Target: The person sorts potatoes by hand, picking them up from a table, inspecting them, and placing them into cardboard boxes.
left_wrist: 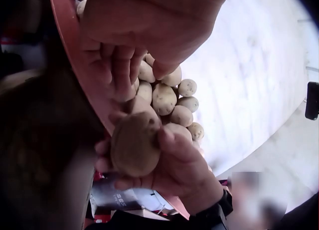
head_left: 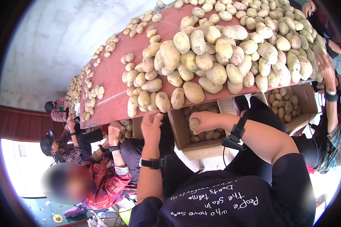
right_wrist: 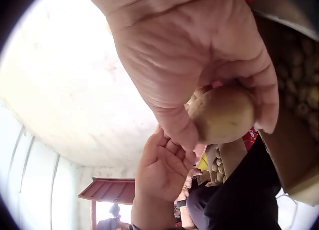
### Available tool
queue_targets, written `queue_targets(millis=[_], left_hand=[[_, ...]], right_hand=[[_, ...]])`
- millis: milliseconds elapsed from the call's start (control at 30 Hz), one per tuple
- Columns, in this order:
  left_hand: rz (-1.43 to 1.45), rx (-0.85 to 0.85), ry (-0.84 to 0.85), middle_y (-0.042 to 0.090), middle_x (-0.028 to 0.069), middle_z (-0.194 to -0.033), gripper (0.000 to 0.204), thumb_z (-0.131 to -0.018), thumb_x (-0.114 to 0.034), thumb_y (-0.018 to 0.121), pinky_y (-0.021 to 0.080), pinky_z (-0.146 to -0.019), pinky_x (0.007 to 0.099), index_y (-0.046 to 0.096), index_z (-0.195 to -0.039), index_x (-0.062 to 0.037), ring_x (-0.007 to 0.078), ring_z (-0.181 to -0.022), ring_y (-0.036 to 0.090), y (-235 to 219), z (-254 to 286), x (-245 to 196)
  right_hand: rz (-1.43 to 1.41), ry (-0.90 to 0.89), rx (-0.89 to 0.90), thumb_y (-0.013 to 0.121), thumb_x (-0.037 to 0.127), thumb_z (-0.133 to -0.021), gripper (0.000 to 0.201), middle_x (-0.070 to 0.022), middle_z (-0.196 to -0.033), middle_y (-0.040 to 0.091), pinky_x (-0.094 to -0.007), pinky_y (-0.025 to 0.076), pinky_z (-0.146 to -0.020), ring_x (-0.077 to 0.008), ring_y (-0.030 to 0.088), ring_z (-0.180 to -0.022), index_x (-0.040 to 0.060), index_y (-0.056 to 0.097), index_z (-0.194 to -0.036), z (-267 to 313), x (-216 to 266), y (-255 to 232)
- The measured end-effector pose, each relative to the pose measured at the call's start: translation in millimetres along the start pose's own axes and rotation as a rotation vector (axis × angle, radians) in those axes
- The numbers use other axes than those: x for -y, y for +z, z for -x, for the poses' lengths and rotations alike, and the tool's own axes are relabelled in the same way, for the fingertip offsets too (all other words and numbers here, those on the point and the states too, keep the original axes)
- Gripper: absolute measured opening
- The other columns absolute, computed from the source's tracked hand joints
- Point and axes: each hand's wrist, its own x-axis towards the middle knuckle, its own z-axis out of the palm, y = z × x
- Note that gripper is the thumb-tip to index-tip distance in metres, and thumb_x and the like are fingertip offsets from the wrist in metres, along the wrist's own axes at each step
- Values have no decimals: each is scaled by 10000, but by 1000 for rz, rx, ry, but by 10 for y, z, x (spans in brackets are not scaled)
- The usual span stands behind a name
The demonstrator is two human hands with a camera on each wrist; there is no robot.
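Observation:
A tan, oval potato [right_wrist: 227,115] is gripped between the thumb and fingers of my right hand [head_left: 212,121]. In the head view that hand is over an open cardboard box [head_left: 183,143] with several potatoes inside. My left hand [head_left: 152,123] hovers by the front edge of the red table [head_left: 110,87], close to the nearest potatoes. Its fingers are loosely bent, and the palm [right_wrist: 164,172] shows nothing held. The left wrist view has the held potato [left_wrist: 135,145] just below my left hand [left_wrist: 149,25].
A large heap of potatoes [head_left: 216,49] covers much of the red table. Another box of potatoes [head_left: 310,102] stands to the right. People sit close on both sides, with a hand [head_left: 115,132] at the left and an arm [head_left: 329,75] at the right.

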Motion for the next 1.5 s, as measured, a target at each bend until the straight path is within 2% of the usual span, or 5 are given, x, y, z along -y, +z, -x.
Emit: queue_targets(millis=[167,300,467,1200,1500], left_hand=[[-528,-193,262,632,122,-1031,376,-755,-49,687,505,-791,329,576,-1109,10,210,-827,623,-246,-296,-189],[-1014,-146,509,544,158,-1250,646,-666,-71,715,335,-1058,444,511,-1279,-58,366,-1243,411,-351,-625,-134],[-1293,45,425,504,93,-1333,739,-660,-80,736,225,-1120,502,471,-1348,-137,329,-1346,326,-325,-812,-275],[-1331,249,279,569,133,-1181,635,-635,-153,721,181,-1122,559,524,-1239,-156,332,-1265,408,-341,-1083,-479],[-1052,-132,522,551,137,-1095,612,-573,-160,751,272,-1046,498,540,-1146,-121,342,-1131,442,-251,-430,-567]], right_hand=[[372,18,-172,779,200,-659,589,-193,-1141,564,-430,476,-847,-356,592,-1006,85,553,-1191,-2,-119,93],[519,99,-227,786,205,-663,567,-184,-1168,541,-437,479,-870,-346,568,-1077,91,570,-1174,-40,-194,97],[658,202,-307,749,173,-703,503,-176,-1199,530,-432,486,-884,-351,558,-1097,80,574,-1166,-22,-202,79],[648,295,-205,579,218,-833,306,-190,-1068,647,-424,497,-848,-331,611,-1036,29,645,-1065,-97,-234,95],[490,98,-178,591,286,-858,311,-188,-991,670,-397,512,-807,-322,647,-937,24,678,-1000,-53,-150,68]])
